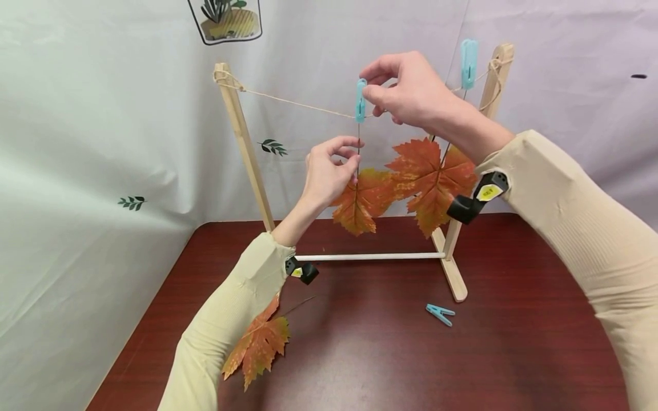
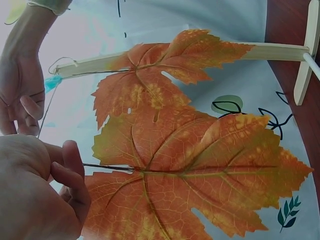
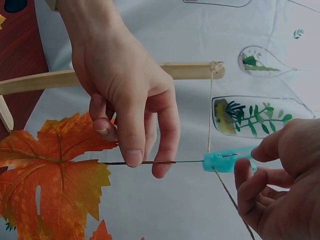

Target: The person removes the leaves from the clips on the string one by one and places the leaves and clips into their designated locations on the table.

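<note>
My right hand [image 1: 416, 91] pinches the upper end of a light blue clothespin [image 1: 360, 103], which stands upright on a twine line [image 1: 298, 104]. Below it, the thin dark stem of an orange artificial maple leaf [image 1: 360, 200] runs up to the pin's lower end. My left hand [image 1: 326, 171] holds that stem between thumb and fingers, a little under the pin; the right wrist view shows the thumb [image 3: 133, 156] across the stem. Another orange leaf [image 1: 432, 174] hangs at the right from a second blue clothespin [image 1: 468, 64] on the line.
Wooden posts [image 1: 244, 142] carry the twine, and a white rod [image 1: 370, 257] joins them low down. On the dark red table [image 1: 360, 354] lie a loose blue clothespin [image 1: 440, 314] and, partly behind my left sleeve, another leaf [image 1: 262, 339]. A pale printed sheet [image 1: 128, 114] hangs behind.
</note>
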`<action>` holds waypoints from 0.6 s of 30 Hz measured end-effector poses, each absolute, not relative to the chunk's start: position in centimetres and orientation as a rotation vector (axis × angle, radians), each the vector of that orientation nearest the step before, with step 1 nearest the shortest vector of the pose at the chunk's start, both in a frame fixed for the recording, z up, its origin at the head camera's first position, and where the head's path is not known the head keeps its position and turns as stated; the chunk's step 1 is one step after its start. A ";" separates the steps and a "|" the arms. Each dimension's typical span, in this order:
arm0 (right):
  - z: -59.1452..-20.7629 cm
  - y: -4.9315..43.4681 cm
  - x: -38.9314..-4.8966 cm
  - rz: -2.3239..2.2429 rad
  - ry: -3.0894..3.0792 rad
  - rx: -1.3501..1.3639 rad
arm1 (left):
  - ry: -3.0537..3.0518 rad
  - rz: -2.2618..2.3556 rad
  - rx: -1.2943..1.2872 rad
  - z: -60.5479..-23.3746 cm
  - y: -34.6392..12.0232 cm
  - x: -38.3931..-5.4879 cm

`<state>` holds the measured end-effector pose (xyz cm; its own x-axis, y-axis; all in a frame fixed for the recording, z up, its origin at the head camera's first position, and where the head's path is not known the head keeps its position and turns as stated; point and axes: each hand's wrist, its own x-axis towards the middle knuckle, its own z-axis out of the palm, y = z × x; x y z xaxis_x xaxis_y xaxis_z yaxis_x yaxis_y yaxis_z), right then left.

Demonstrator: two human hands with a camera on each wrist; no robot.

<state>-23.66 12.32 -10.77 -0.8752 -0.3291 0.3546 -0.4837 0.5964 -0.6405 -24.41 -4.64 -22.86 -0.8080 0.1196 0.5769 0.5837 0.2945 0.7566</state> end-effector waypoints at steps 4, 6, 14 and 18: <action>-10.8 12.2 -23.7 1.164 -2.599 0.664 | -2.154 -1.533 -0.618 -22.8 -4.6 -24.3; -10.8 12.2 -23.7 1.177 -2.583 0.658 | -2.154 -1.533 -0.617 -22.7 -4.6 -24.3; -10.9 12.3 -23.7 1.134 -2.552 0.640 | -2.166 -1.550 -0.611 -22.4 -4.5 -24.3; -10.8 12.4 -23.7 1.160 -2.522 0.639 | -2.141 -1.542 -0.629 -22.3 -4.4 -24.3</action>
